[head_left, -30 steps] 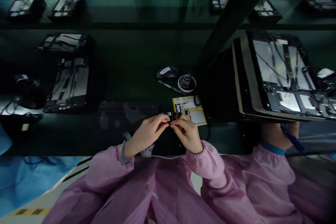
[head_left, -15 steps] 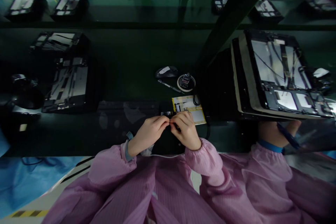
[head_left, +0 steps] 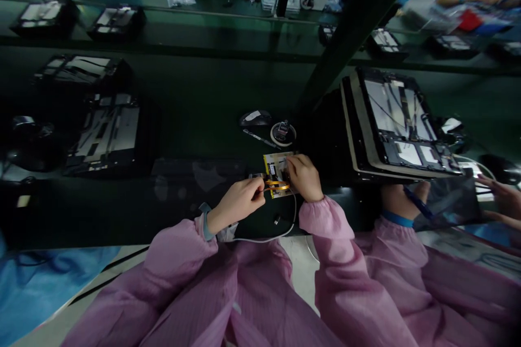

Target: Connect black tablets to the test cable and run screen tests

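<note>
At the near middle, the left hand (head_left: 239,203) pinches an orange ribbon (head_left: 279,187); the curled right hand (head_left: 305,179) covers a yellow-edged board's (head_left: 273,161) right side, its grip unclear.

You have open counter (head_left: 195,103) between the left frame stack (head_left: 108,135) and the mouse (head_left: 255,118). Ahead-left of your right grip (head_left: 306,176), a white-rimmed object (head_left: 283,133) blocks; the tall right stack (head_left: 391,130) walls that side, and a white cable (head_left: 296,209) loops nearer you.
</note>
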A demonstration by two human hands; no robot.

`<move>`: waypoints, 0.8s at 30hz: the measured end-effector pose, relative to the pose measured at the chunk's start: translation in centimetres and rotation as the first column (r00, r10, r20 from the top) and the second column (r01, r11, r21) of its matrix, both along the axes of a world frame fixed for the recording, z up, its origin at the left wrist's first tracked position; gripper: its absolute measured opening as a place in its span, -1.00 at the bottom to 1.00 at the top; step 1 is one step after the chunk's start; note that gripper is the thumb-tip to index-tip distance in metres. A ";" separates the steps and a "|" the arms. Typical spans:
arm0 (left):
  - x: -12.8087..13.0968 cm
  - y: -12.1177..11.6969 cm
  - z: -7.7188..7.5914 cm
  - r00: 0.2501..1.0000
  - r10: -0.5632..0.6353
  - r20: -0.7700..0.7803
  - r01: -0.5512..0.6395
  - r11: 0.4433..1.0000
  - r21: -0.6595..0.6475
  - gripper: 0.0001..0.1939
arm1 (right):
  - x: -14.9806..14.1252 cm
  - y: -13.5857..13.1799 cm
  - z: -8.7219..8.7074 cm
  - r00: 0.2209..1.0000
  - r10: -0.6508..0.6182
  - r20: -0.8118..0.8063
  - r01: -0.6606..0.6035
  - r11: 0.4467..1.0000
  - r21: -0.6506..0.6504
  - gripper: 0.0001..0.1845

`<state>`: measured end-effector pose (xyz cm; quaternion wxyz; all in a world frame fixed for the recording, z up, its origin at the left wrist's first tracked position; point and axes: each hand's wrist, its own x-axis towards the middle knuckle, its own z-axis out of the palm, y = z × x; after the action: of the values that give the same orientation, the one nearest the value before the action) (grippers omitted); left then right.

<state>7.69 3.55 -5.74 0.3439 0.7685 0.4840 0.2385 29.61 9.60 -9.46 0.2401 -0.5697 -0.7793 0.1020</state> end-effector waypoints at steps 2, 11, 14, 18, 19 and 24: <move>0.0 0.1 0.1 1.000 -0.002 0.009 0.002 1.000 0.013 -0.86 | -0.1 0.2 -0.7 0.996 0.009 0.089 -0.011 0.999 0.030 -0.70; -0.3 0.2 0.0 0.991 -0.005 0.133 0.009 1.000 -0.025 -0.91 | -0.2 -0.2 -0.6 0.949 0.037 0.312 -0.080 0.989 0.126 -0.68; -0.3 0.1 0.2 0.987 -0.001 0.163 0.007 0.999 -0.035 -0.91 | -0.4 -0.4 -0.5 0.932 0.035 0.361 -0.091 0.986 0.139 -0.69; -0.2 -0.2 0.2 0.985 0.008 0.172 -0.003 1.000 -0.028 -0.92 | -0.4 -0.6 -0.4 0.925 0.031 0.379 -0.088 0.987 0.135 -0.69; -0.1 -0.4 0.1 0.985 0.006 0.173 -0.001 1.000 -0.028 -0.93 | -0.4 -0.6 -0.5 0.931 0.028 0.365 -0.083 0.988 0.133 -0.69; 0.2 -1.0 -0.2 0.975 -0.027 0.220 0.036 0.999 -0.035 -0.94 | -0.1 -0.6 -0.6 0.944 0.030 0.330 -0.080 0.987 0.139 -0.66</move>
<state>7.90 2.56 -5.92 0.4136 0.7383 0.4354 0.3071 29.54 9.02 -10.10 0.1470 -0.5371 -0.8293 -0.0463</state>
